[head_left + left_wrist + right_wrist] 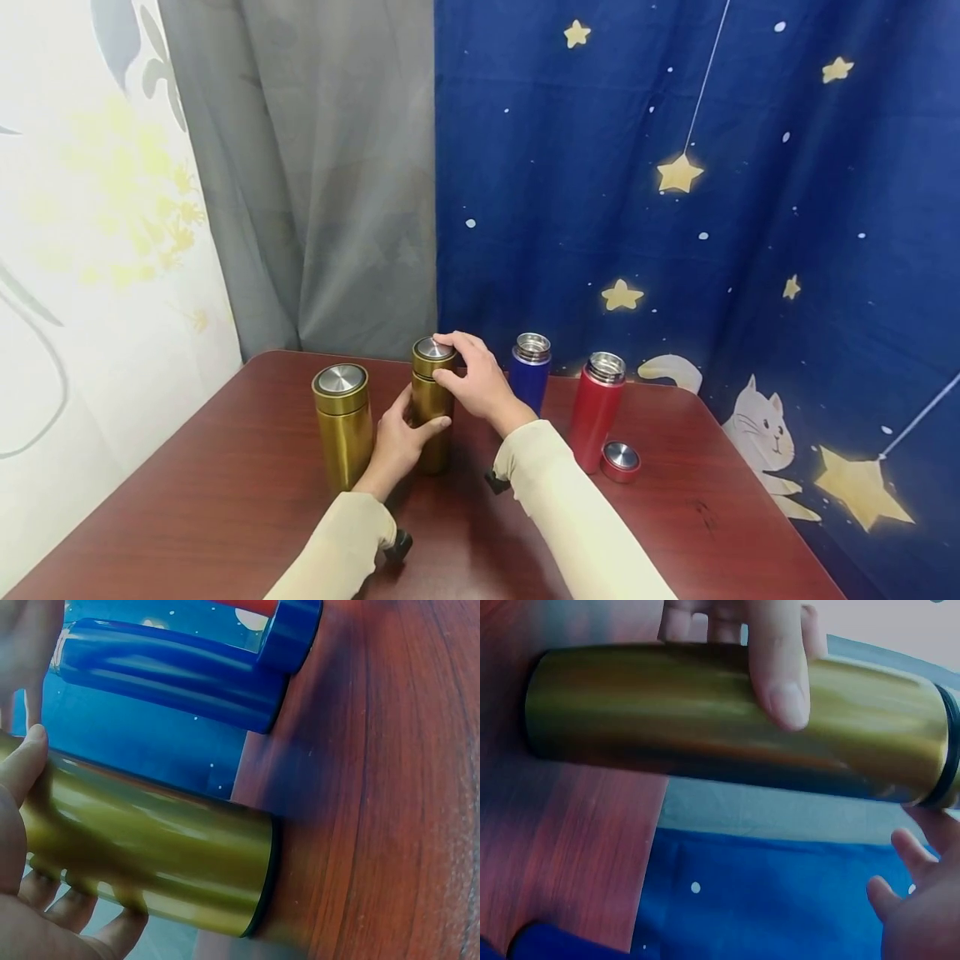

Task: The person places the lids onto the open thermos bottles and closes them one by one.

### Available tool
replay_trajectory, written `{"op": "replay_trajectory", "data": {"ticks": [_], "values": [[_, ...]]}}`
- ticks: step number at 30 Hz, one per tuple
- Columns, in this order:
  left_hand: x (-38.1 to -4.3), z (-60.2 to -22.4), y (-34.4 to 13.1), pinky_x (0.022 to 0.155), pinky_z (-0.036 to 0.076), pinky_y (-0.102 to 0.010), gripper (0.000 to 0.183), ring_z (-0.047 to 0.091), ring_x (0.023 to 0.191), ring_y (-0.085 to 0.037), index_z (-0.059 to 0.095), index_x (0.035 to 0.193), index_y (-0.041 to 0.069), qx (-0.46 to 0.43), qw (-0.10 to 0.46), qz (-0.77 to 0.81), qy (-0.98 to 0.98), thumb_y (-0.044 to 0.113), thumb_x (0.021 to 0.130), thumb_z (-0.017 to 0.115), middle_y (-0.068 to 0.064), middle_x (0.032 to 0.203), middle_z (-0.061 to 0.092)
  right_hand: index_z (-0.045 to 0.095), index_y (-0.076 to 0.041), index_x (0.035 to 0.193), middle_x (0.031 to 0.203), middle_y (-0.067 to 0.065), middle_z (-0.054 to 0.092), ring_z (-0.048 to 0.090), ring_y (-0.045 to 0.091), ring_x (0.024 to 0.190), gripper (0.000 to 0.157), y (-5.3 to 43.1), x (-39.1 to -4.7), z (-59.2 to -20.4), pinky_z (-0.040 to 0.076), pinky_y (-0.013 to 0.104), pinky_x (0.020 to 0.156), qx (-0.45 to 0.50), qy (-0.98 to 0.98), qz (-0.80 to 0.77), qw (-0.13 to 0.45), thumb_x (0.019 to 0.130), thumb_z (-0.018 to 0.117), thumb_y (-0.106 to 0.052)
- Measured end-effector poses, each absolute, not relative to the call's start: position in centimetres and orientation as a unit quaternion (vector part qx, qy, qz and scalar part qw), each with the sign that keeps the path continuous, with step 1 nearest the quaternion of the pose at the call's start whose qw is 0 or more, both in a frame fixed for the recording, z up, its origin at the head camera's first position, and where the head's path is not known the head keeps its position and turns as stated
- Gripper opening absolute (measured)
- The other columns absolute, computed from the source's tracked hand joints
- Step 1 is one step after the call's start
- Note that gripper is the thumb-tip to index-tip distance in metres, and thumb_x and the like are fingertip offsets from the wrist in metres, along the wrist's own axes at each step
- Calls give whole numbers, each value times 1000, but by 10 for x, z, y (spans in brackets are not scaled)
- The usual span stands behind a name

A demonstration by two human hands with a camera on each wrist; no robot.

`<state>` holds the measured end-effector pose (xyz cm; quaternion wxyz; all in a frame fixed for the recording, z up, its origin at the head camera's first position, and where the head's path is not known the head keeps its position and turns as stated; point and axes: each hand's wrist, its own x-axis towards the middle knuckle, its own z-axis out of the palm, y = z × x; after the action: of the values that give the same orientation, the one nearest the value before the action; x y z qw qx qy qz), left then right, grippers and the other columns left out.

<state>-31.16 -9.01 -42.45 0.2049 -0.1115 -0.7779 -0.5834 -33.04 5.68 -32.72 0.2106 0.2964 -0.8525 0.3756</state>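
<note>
Head view bright; white curtain [97, 433] at left almost washed out. Soft shadow on desk [480, 542] between sleeves [577, 512]. Leftmost steel lid [341, 379] shines. Wrist views dimmer, bluish; gold bottle [180, 851] has glare streaks. In left wrist view, desk near bottle looks blurred.

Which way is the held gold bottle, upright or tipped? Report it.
Upright: the head view shows the gold bottle vertical, its steel-topped lid uppermost and its base toward the table.

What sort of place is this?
Probably an indoor room, perhaps a curtained-off corner: a reddish-brown wood-grain table stands before a plain grey curtain and a blue star-print curtain.
</note>
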Motion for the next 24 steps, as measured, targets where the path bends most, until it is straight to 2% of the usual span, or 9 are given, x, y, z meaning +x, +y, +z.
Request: {"op": "replay_trajectory", "data": {"ticks": [3, 6, 12, 17, 24], "values": [[-312, -425, -91, 81, 43, -37, 74, 53, 98, -14, 38, 128, 24, -108, 208, -581, -779, 39, 64, 73, 2, 112, 53, 47, -32, 120, 121, -4, 44, 38, 10, 111, 47, 59, -332, -326, 41, 28, 83, 306, -848, 385, 196, 75, 59, -34], [-312, -425, -91, 81, 43, -36, 75, 53, 97, -14, 37, 128, 25, -105, 209, -571, -787, 40, 64, 73, 2, 112, 54, 47, -37, 119, 114, -5, 49, 44, 13, 105, 47, 60, -331, -326, 42, 31, 81, 296, -854, 382, 191, 74, 59, -39], [-313, -424, -91, 82, 42, -37, 74, 52, 98, -15, 38, 128, 24, -112, 217, -570, -784, 37, 65, 73, 2, 113, 53, 49, -40, 116, 103, -6, 52, 47, 12, 91, 48, 61, -333, -326, 43, 32, 73, 278, -860, 368, 216, 70, 62, -50], [-312, -425, -91, 82, 42, -37, 74, 52, 98, -15, 38, 128, 24, -110, 217, -571, -784, 38, 65, 73, 2, 113, 53, 52, -33, 111, 98, -6, 52, 44, 10, 87, 48, 56, -334, -329, 46, 27, 71, 271, -853, 380, 234, 68, 64, -51], [-314, -427, -90, 81, 43, -36, 73, 53, 97, -15, 39, 128, 25, -112, 218, -573, -782, 36, 65, 74, 2, 112, 54, 52, -24, 101, 96, -14, 53, 41, 7, 84, 50, 47, -333, -330, 33, 28, 72, 243, -857, 331, 310, 64, 64, -56]]}}
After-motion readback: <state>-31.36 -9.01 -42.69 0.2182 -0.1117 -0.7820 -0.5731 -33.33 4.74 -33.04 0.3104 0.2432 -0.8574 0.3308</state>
